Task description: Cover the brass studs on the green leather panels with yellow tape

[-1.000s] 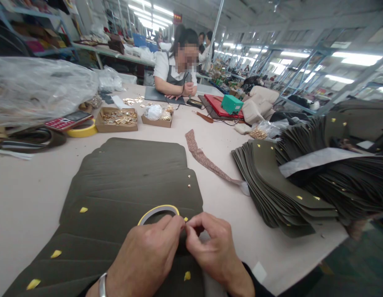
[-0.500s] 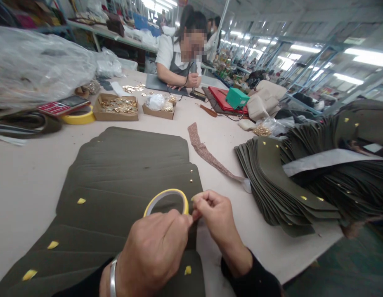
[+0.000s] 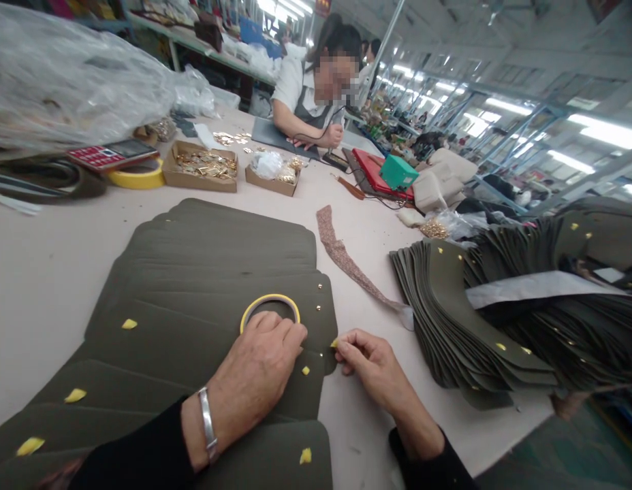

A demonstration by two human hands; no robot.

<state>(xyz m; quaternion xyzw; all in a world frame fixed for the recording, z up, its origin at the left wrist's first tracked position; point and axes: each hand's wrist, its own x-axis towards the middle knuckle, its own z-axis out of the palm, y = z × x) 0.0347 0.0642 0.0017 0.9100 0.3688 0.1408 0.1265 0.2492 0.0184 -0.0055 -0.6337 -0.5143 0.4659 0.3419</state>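
Observation:
My left hand, with a silver bracelet at the wrist, is closed around a roll of yellow tape above the dark olive panels. A small torn piece of yellow tape is pinched between the thumb and forefinger of my right hand, by the panels' right edge. The panels lie overlapped in a fan. Small gold studs show along their right side, and a yellow tape bit sits near my left fingertips. More bits dot the left and lower panels.
Stacked olive panels fill the table's right. A mottled brown strip lies between. Behind are cardboard boxes of gold metal parts, another yellow tape roll, a calculator and plastic bags. A co-worker leans over the far side.
My hands have moved apart; the right one went right and down with a tape piece. The left moved slightly with the roll, and a tape bit on a panel is now visible between them.

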